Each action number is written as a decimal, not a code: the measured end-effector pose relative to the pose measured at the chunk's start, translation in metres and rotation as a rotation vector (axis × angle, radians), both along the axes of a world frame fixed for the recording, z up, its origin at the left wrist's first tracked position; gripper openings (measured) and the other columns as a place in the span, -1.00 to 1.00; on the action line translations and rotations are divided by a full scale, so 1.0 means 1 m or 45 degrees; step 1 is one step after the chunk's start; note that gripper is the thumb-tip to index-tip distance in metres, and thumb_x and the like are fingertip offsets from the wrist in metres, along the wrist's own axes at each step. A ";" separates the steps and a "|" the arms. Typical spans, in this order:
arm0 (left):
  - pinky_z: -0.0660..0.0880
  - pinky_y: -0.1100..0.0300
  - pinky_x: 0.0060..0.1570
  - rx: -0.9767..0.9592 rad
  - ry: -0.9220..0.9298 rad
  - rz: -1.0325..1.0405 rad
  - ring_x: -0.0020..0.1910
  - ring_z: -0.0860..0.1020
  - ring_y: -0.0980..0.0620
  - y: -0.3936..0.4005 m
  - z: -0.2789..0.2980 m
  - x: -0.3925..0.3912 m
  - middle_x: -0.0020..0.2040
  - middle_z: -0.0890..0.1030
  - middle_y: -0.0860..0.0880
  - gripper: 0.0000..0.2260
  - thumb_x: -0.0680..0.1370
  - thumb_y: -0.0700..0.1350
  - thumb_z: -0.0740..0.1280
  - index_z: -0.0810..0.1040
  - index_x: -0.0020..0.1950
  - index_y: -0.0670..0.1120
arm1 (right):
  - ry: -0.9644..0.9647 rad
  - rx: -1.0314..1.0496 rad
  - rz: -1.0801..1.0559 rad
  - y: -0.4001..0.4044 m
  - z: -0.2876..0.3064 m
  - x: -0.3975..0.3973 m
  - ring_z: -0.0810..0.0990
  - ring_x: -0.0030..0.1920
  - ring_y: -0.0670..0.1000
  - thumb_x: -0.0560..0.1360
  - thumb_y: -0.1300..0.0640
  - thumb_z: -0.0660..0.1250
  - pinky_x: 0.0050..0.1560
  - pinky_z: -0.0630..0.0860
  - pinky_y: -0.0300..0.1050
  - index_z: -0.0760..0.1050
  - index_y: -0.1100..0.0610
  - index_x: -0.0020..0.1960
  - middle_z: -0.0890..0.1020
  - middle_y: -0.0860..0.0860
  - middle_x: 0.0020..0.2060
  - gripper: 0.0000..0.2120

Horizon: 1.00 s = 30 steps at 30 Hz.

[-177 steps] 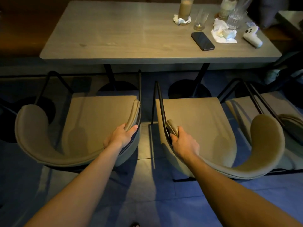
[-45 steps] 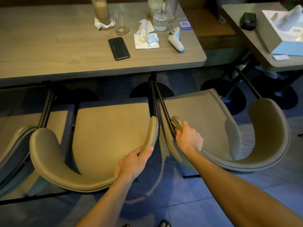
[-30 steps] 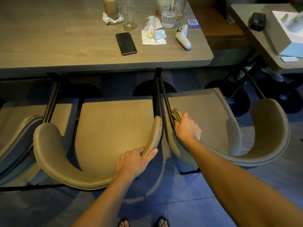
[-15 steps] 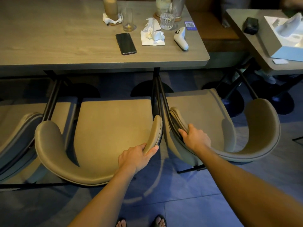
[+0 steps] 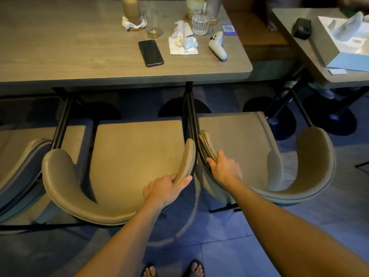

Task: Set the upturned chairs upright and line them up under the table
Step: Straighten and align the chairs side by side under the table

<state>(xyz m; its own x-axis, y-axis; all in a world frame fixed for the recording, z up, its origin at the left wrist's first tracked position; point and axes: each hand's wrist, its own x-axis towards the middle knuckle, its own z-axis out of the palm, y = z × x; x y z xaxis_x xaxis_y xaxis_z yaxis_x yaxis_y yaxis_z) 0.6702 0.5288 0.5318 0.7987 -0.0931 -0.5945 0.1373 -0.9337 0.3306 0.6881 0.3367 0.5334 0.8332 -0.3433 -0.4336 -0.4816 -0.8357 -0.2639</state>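
Three beige padded chairs stand upright, side by side, in front of the wooden table (image 5: 60,56). My left hand (image 5: 166,189) grips the right arm of the middle chair (image 5: 129,156). My right hand (image 5: 224,168) grips the left arm of the right chair (image 5: 249,140). The arms of these two chairs almost touch. The left chair (image 5: 18,148) is cut off by the frame's edge. All seats sit just short of the table's front edge.
On the table lie a black phone (image 5: 150,52), crumpled napkins (image 5: 183,40), several glasses (image 5: 153,23) and a white controller (image 5: 217,47). A second table (image 5: 319,56) with a white box stands at right. Black table bases (image 5: 184,106) rest on the tiled floor.
Since a second ago my right hand has slid back along the right chair's arm, toward me. The right chair has shifted slightly left, closer to the middle chair. My left hand's hold is unchanged.
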 end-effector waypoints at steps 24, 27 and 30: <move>0.42 0.06 0.27 -0.492 0.324 0.205 0.22 0.53 0.00 0.029 0.002 -0.003 0.25 0.58 0.12 -0.36 0.38 0.47 0.15 0.54 0.32 0.17 | -0.038 0.031 -0.133 0.021 0.015 0.011 0.51 0.17 0.19 0.60 -0.16 0.11 0.19 0.45 0.14 0.31 0.14 0.32 0.43 0.15 0.26 -0.55; 0.46 0.13 0.20 -0.525 0.254 0.307 0.16 0.57 -0.04 0.070 -0.001 0.000 0.15 0.64 0.01 -0.55 0.46 0.32 0.24 0.63 0.14 0.06 | -0.294 -0.054 -0.018 0.065 0.032 0.015 0.39 0.36 0.17 0.61 -0.08 0.07 0.29 0.33 0.15 0.32 0.14 0.39 0.32 0.11 0.43 -0.56; 0.48 0.15 0.05 -0.404 -0.009 0.456 0.06 0.59 -0.06 0.130 0.008 0.006 0.05 0.66 -0.03 -0.72 0.59 0.14 0.21 0.63 0.07 0.03 | -0.287 -0.222 0.219 0.122 0.039 0.015 0.07 0.55 0.12 0.58 0.00 0.10 0.47 0.04 0.20 0.38 0.11 0.40 0.23 0.08 0.52 -0.57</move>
